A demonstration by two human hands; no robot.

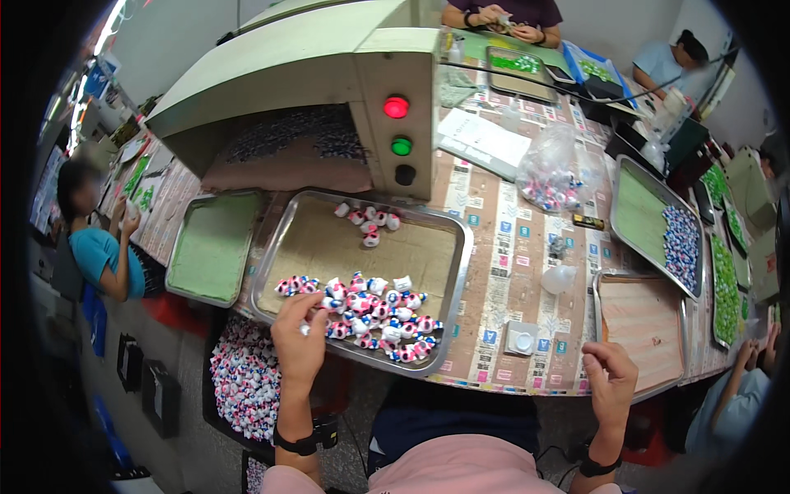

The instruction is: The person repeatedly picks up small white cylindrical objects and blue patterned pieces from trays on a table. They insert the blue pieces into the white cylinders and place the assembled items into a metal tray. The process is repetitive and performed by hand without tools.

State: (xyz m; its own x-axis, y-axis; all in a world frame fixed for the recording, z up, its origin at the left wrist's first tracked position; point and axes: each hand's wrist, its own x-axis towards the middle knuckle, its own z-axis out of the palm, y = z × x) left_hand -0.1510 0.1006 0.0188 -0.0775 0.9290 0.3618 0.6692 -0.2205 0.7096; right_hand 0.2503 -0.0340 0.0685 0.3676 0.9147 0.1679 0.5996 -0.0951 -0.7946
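Note:
My left hand (298,337) is over the near left edge of a metal tray (462,272), its fingers bent. A small white piece (304,328) shows between thumb and fingers. Beside the fingertips lies a heap of small white, pink and blue figures (374,313). Several more figures (370,221) sit apart at the tray's far side. My right hand (611,380) hovers at the table's front edge, by a tray lined with pinkish paper (642,317). Its fingers are curled in toward the thumb; whether anything is pinched there is hidden.
A large machine (329,74) with red and green lights stands behind the tray. A black bin of figures (247,379) is below left. On the table are a green-lined tray (212,247), a plastic bag of figures (555,181), a white bottle (559,278) and a small square device (521,337). Co-workers sit around.

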